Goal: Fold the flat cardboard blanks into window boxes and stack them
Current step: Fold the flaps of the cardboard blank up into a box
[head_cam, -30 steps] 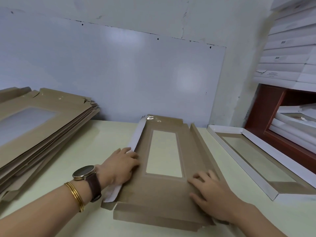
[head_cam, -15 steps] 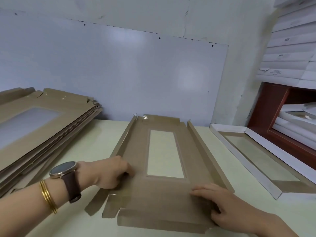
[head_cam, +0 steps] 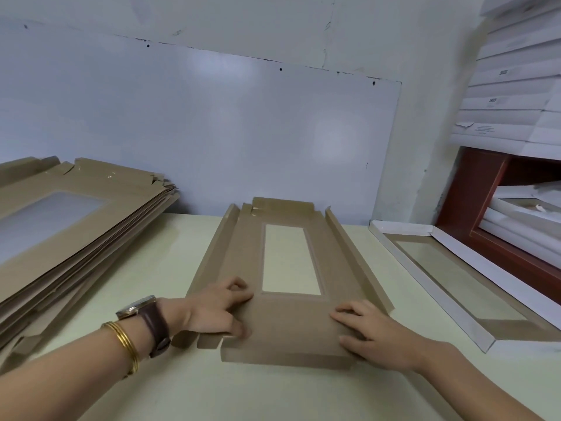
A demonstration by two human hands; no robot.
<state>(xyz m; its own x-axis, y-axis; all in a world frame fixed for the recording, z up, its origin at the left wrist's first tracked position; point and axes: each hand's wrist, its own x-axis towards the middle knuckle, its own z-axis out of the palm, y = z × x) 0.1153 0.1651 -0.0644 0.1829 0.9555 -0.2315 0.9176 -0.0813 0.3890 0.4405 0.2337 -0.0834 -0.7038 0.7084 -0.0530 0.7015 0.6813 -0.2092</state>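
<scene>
Centre of the pale cream surface (head_cam: 170, 268): flat brown cardboard blank with a clear rectangular window (head_cam: 291, 323), lying lengthwise away from the body. Long side flaps creased upward on both edges, end tabs flat at the far and near ends.

Right hand (head_cam: 373, 335) spread palm-down on the near right corner, fingers nearly straight, gripping nothing. Probably pinning the panel against sliding during work on the other side.

Left hand (head_cam: 218, 311) at the near left crease, fingers bent, thumb low beside the near tabs, bearing down on the board. Pinching a flap or merely pressing: cannot tell. Likely sharpening the side fold ahead of raising the corners. Brown-strapped wristwatch (head_cam: 136, 308) and gold bangles (head_cam: 124, 341) on that wrist.

To the left, slanted pile of flat brown window blanks (head_cam: 76, 223), near enough to serve as supply.

To the right, finished shallow box with white walls and a window panel (head_cam: 403, 228), near the blank but apart from it, presumably the start of the stack.

Further right, stacked white boxes (head_cam: 516, 95) above and inside a reddish wooden shelf (head_cam: 473, 189). Small dark printed marks on their sides, too blurred for reading.
</scene>
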